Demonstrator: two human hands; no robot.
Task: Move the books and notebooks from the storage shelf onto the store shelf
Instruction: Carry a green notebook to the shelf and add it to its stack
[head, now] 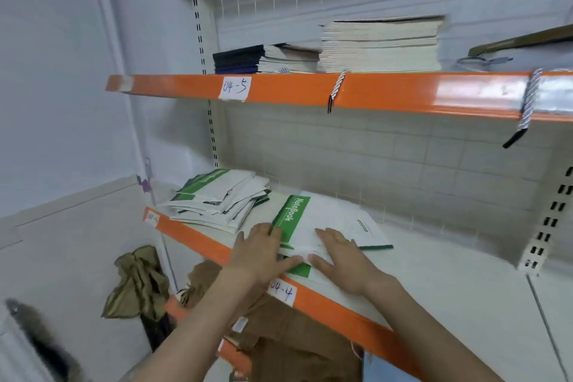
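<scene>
Head camera view: a person is pressing both hands onto a stack of green-and-white notebooks (325, 223) lying on the lower orange-edged shelf (344, 304), labelled "04-4" (281, 291). The left hand (263, 254) is lying flat with fingers straight along the stack's near-left edge, its grip apart; the right hand (341, 254) is resting on the top cover, fingers spread, thumb pointing toward the left hand. A second, fanned pile of matching notebooks (217, 198) is sitting just beside it to the left. On the upper shelf (279, 90), tagged "04-5" (235, 87), dark-covered books (238, 60) are lying next to a taller pile of cream exercise books (381, 46).
</scene>
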